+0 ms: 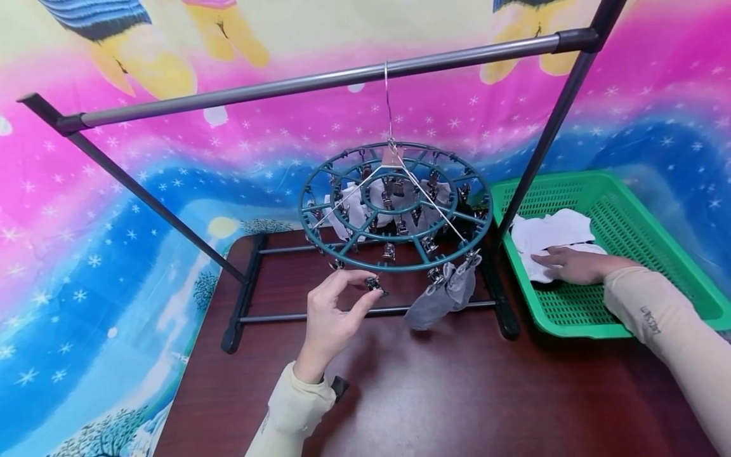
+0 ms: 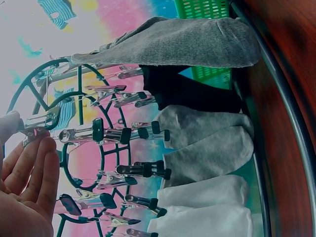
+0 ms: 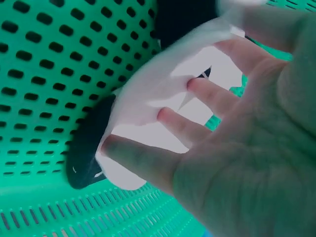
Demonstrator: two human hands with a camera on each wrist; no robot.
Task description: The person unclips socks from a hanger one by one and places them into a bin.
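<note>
My left hand [image 1: 334, 311] pinches a metal clip [image 1: 373, 284] between thumb and fingertips, at the near edge of the round green hanger [image 1: 365, 265]. In the left wrist view that clip [image 2: 43, 119] has dark-tipped jaws. My right hand [image 1: 582, 264] reaches into the green basket [image 1: 634, 222], its fingers touching white socks [image 1: 551, 228]. In the right wrist view those fingers lie fairly straight against the white cloth [image 3: 148, 94], with the thumb blurred at the top. Dark socks [image 3: 91, 148] lie beneath and beside it.
Grey socks [image 1: 440, 298] hang clipped at the hanger's front right. Black socks [image 2: 187, 89], more grey socks [image 2: 212, 153] and white socks [image 2: 207, 217] hang farther round. The hanger hooks over a metal rail [image 1: 285, 82] on a rack standing on the brown table [image 1: 411, 387].
</note>
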